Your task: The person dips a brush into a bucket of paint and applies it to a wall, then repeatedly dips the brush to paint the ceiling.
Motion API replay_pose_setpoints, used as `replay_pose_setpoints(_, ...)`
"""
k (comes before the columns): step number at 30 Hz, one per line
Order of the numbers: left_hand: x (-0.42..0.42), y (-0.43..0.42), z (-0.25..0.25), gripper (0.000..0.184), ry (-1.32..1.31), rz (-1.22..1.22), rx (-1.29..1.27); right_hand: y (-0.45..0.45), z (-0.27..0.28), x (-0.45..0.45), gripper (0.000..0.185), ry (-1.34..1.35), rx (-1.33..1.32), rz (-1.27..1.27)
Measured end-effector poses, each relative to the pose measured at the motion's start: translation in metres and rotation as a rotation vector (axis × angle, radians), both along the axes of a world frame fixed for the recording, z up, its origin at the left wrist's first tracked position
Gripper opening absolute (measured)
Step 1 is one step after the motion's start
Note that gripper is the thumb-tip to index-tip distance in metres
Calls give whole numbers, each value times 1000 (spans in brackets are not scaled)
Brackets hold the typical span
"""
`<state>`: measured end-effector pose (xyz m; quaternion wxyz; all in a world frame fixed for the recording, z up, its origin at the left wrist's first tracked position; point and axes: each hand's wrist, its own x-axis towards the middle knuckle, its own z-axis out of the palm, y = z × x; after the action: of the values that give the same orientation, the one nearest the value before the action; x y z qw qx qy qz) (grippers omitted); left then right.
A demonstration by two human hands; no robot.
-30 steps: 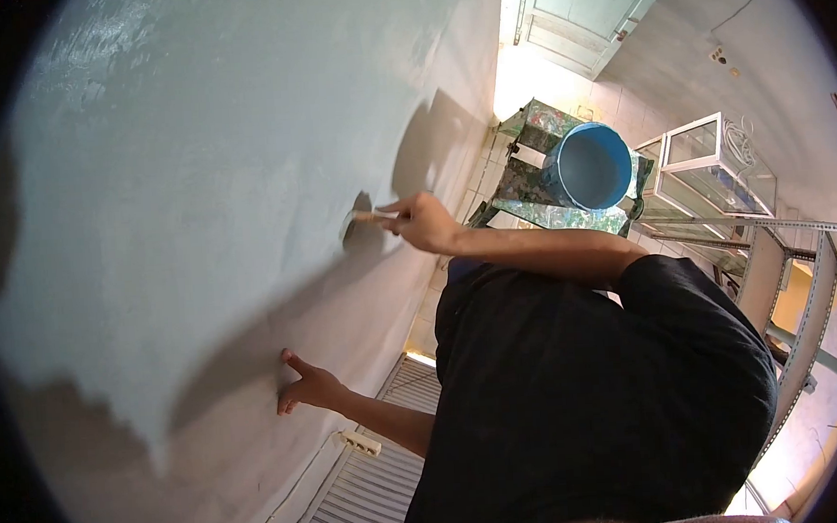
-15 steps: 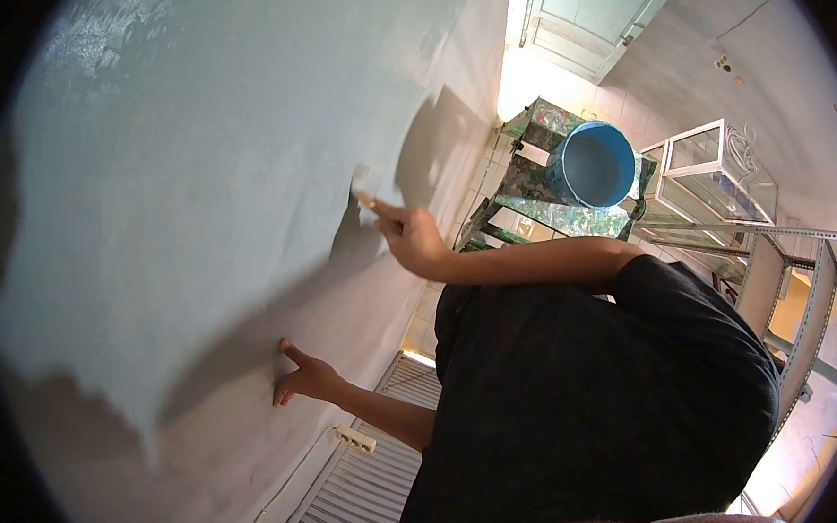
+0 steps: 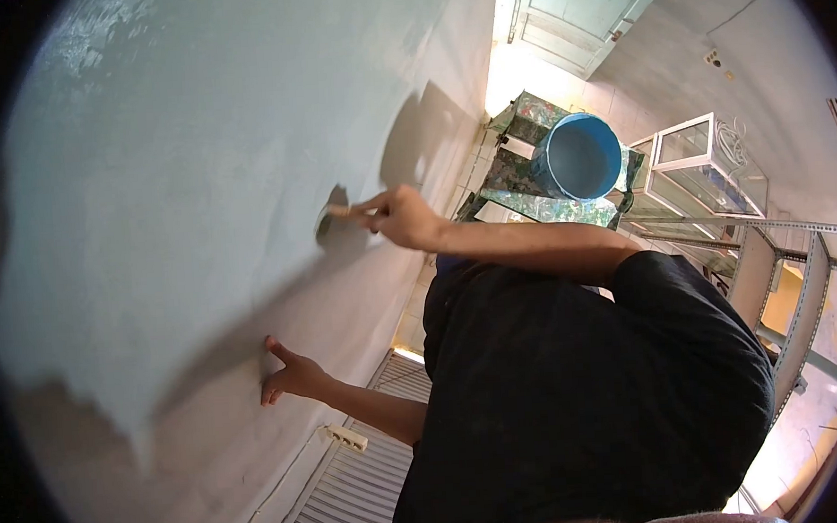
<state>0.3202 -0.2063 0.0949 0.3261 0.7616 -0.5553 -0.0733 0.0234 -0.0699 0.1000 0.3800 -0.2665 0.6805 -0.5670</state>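
The wall (image 3: 187,179) is showing a pale blue-green over its larger part, while its lower part is keeping to a dull pinkish beige; the border between these two colours is running jagged at the left. Whitish streaks are marking the upper left corner. The brush (image 3: 338,212) is having a light tan handle. The bucket (image 3: 606,143) is appearing bright blue, and the surface (image 3: 548,207) is wearing green with white, red and dark splashes. The shirt (image 3: 586,395) is staying plain black. The door (image 3: 571,12) is displaying pale mint, the panel (image 3: 340,488) is carrying grey stripes, and the socket strip (image 3: 346,438) is looking cream.
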Motion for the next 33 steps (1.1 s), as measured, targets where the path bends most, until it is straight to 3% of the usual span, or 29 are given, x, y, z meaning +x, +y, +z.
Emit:
replay_pose_setpoints(5, -2, 2, 5, 148, 26, 4, 32, -1, -27, -37, 25, 27, -81, -297)
replay_pose_setpoints(7, 0, 1, 4, 147, 39, 7, 22, 1, -20, -47, 24, 55, -8, -559)
replay_pose_setpoints(10, 1, 0, 2, 148, 41, 6, 40, 1, 1, -37, 24, -44, 6, -666)
replay_pose_setpoints(14, 2, -1, -1, 149, 82, -20, 15, -26, -14, 21, 22, 96, -159, -440)
replay_pose_setpoints(17, 4, -3, -4, 149, 71, -25, -7, -19, 17, 57, 26, 31, -84, -380)
replay_pose_setpoints(19, 4, -2, -5, 150, 63, -28, 0, -10, 18, 71, 24, -73, -130, -146)
replay_pose_setpoints(20, 5, -4, -3, 150, 58, -17, 28, -6, 17, 77, 24, -73, -125, -153)
replay_pose_setpoints(22, 2, -3, 2, 150, 50, -13, 57, -1, 8, 86, 23, 97, -120, 224)
replay_pose_setpoints(26, 2, -4, 1, 151, 6, 8, 47, 1, 3, 78, 23, 127, -199, 289)
replay_pose_setpoints(33, -1, 1, 7, 152, 56, 19, 94, -5, 24, -15, 20, -9, -35, -51)
